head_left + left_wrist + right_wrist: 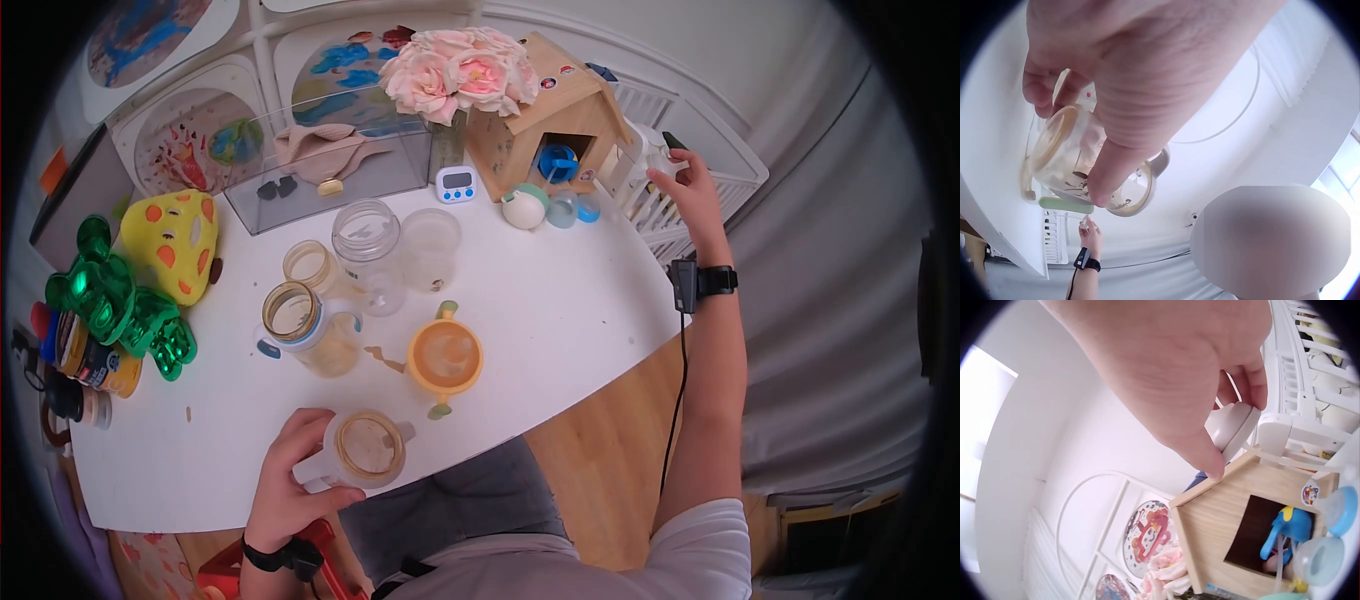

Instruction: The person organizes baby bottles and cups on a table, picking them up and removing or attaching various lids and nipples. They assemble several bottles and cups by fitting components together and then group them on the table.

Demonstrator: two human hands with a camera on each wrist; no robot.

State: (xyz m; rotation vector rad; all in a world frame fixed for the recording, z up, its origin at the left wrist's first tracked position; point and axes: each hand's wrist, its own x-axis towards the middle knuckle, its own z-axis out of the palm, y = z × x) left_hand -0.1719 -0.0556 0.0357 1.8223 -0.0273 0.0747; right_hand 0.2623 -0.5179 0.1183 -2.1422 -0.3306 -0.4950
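Observation:
My left hand [290, 475] grips a clear handled bottle [370, 448] at the table's front edge, fingers on one side and thumb on the other. In the left wrist view the thumb presses on the printed wall of the bottle [1075, 165]. My right hand [690, 190] is raised at the right, beyond the table's edge. Between its thumb and fingers it pinches a whitish cap-like piece [1230, 428], seen in the right wrist view beside the wooden house [1216, 519]. An orange cup [446, 356] with liquid stands near the left hand.
Several open jars and bottles [366, 232] stand mid-table [560, 300]. Behind are a clear box [330, 190], a timer [457, 186], pink roses [460, 75] and bottle tops [524, 207]. At the left are a yellow plush [172, 245] and a green shiny figure [125, 300].

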